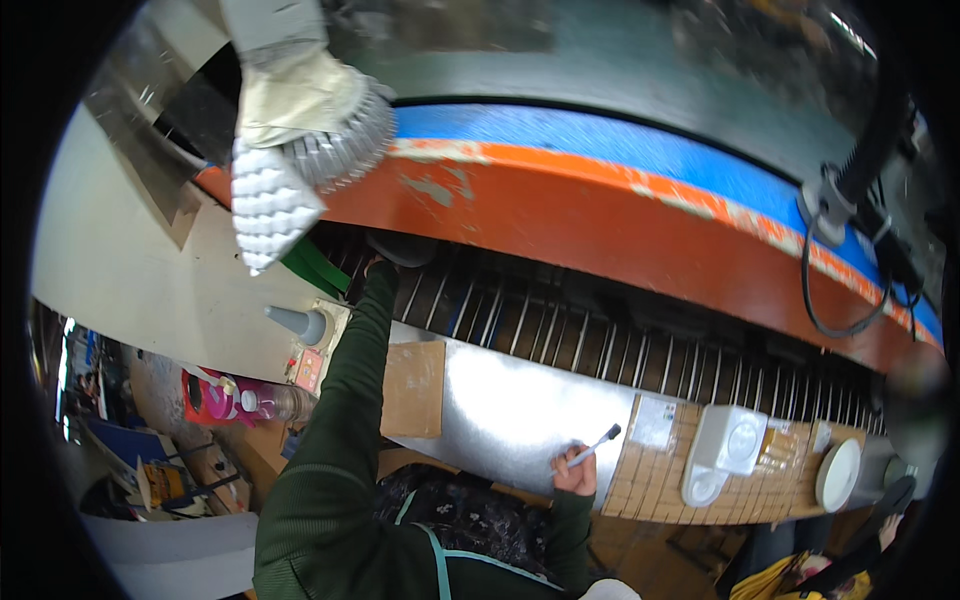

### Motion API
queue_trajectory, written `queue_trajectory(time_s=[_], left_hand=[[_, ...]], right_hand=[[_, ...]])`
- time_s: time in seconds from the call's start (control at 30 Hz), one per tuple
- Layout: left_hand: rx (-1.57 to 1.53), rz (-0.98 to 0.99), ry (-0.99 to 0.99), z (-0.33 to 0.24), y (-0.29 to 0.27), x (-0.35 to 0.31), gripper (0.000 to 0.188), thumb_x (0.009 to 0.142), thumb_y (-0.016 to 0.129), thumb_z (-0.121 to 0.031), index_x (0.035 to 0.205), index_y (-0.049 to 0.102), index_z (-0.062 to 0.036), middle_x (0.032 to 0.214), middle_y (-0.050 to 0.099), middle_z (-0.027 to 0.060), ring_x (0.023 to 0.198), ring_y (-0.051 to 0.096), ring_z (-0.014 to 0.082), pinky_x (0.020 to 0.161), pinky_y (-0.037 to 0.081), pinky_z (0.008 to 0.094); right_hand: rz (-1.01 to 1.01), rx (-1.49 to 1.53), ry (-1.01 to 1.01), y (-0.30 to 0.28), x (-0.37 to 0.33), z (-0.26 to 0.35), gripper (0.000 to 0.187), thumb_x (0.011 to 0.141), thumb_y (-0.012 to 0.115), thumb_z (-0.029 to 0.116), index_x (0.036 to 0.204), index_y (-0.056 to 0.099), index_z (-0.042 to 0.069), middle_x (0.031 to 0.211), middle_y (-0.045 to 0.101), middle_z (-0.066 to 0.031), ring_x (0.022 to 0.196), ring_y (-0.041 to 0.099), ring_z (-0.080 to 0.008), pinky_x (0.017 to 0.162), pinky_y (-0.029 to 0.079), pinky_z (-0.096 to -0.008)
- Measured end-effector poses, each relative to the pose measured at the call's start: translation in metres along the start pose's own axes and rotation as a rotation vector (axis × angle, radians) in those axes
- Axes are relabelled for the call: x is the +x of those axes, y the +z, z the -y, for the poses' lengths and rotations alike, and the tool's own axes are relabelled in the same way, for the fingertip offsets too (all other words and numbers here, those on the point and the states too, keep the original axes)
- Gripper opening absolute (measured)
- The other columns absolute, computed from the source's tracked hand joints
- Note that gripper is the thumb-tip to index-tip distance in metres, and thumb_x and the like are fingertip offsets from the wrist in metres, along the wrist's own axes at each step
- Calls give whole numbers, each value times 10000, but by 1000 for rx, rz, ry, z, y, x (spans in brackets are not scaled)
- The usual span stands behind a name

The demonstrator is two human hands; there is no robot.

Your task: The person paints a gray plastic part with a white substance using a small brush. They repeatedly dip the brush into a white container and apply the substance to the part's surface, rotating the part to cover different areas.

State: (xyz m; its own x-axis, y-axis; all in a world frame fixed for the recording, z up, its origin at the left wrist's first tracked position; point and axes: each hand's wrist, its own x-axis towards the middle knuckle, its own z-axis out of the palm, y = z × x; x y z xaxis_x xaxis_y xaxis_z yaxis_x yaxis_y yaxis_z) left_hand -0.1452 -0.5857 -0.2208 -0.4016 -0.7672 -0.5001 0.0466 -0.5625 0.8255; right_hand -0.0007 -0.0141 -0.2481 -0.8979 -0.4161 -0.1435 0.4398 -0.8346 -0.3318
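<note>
My left arm stretches far forward to the dark slot under the orange panel. Only a sliver of my left hand shows there, beside a dark grey rounded piece on the rollers; its fingers are too hidden to read. Low over the bright metal worktop, my right hand is closed around a small brush. The brush has a slim pale handle and a dark tip, which points up and to the right, away from me.
Metal rollers run beneath the orange panel. A silver-wrapped duct hangs at upper left. A grey cone and cardboard flank my left arm. White housings lie on cardboard at right, near another person.
</note>
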Motion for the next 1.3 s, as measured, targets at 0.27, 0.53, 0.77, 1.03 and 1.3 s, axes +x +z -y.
queue_trajectory(time_s=[0.27, 0.53, 0.77, 1.03, 1.3], left_hand=[[-78, -96, 31, -22, -17, 28, 357, 908, 572, -223, 1195, 499, -24, 1038, 593, 181, 764, 608, 278, 553, 538, 357], [-103, -137, 26, -23, -50, 64, 370, 907, 580, -250, 1196, 507, -31, 1041, 594, 180, 788, 609, 284, 566, 540, 365], [-147, -133, 41, -38, -49, 58, 383, 906, 586, -274, 1198, 513, -38, 1043, 595, 179, 808, 611, 290, 577, 541, 372], [-297, 26, -258, 62, 18, -52, 397, 904, 593, -302, 1199, 521, -46, 1046, 596, 177, 832, 612, 297, 589, 543, 380], [74, 276, -487, 205, 209, -230, 495, 879, 614, -315, 1286, 454, -84, 1191, 550, 154, 1025, 574, 340, 685, 532, 441]], right_hand=[[16, -82, 33, 1, 1, 4, 279, 987, 424, 346, 1131, 611, 198, 891, 563, -25, 613, 428, -139, 654, 350, -336], [-95, -47, 17, 3, 1, 1, 259, 975, 464, 333, 1148, 617, 217, 904, 596, -33, 617, 442, -148, 651, 357, -343], [-216, 17, -73, 18, -12, 12, 266, 925, 570, 275, 1122, 599, 98, 900, 599, -79, 656, 485, -188, 637, 414, -361], [-290, -49, -223, 43, -65, 73, 255, 941, 546, 190, 1132, 569, 24, 928, 583, -119, 730, 505, -189, 644, 413, -324], [-425, -255, -360, 37, -126, 147, 242, 938, 536, 141, 1101, 588, -30, 890, 613, -137, 716, 527, -181, 639, 419, -313]])
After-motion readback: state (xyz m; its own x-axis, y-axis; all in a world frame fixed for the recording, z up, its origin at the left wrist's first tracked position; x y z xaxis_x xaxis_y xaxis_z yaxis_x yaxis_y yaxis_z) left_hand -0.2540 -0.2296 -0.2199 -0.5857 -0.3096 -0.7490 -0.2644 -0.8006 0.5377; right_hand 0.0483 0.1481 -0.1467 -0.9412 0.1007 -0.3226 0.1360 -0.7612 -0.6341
